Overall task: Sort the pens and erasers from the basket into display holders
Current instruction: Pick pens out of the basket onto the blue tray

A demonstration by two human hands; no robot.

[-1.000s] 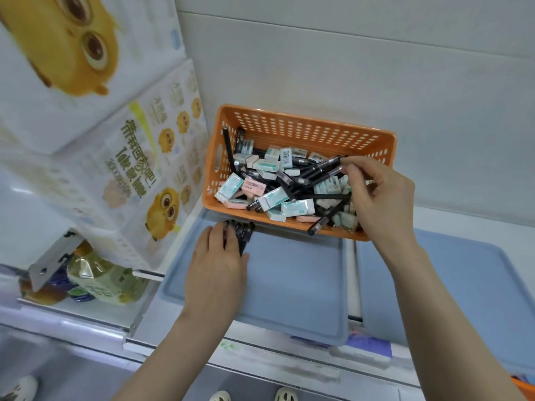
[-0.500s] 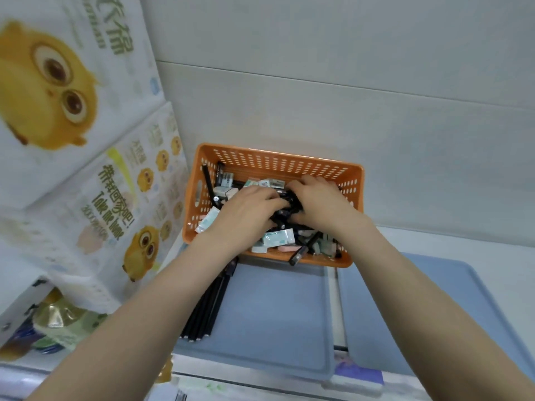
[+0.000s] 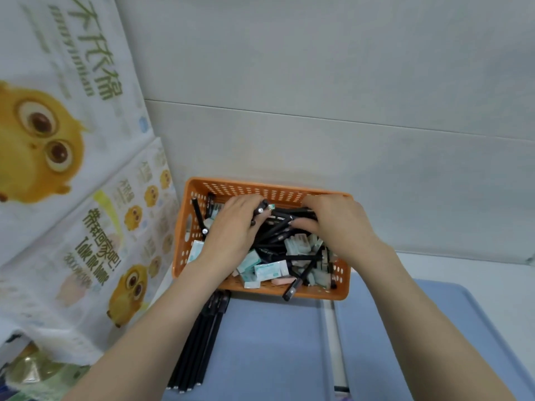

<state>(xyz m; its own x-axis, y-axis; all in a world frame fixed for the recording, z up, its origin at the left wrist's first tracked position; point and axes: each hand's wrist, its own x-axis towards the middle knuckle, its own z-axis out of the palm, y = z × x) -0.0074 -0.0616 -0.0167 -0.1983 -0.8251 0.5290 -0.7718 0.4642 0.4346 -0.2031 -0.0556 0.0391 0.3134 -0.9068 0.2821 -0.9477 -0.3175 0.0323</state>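
Note:
An orange perforated basket [image 3: 260,189] stands against the wall, filled with several black pens [image 3: 278,231] and small wrapped erasers [image 3: 267,270]. Both my hands are inside it. My left hand [image 3: 236,227] curls its fingers round the ends of a bunch of black pens. My right hand [image 3: 335,224] grips the other end of the same bunch. Several black pens [image 3: 202,342] lie in a row along the left side of the left blue tray [image 3: 269,342].
A second blue tray [image 3: 419,337] lies to the right, with a narrow gap between the two. Stacked white packages printed with yellow chicks [image 3: 72,212] stand tight against the basket's left side. A pale wall [image 3: 318,111] closes the back.
My left hand left the pens laid on the tray and went up into the basket. Both hands have closed round a bunch of pens. The view tilted up.

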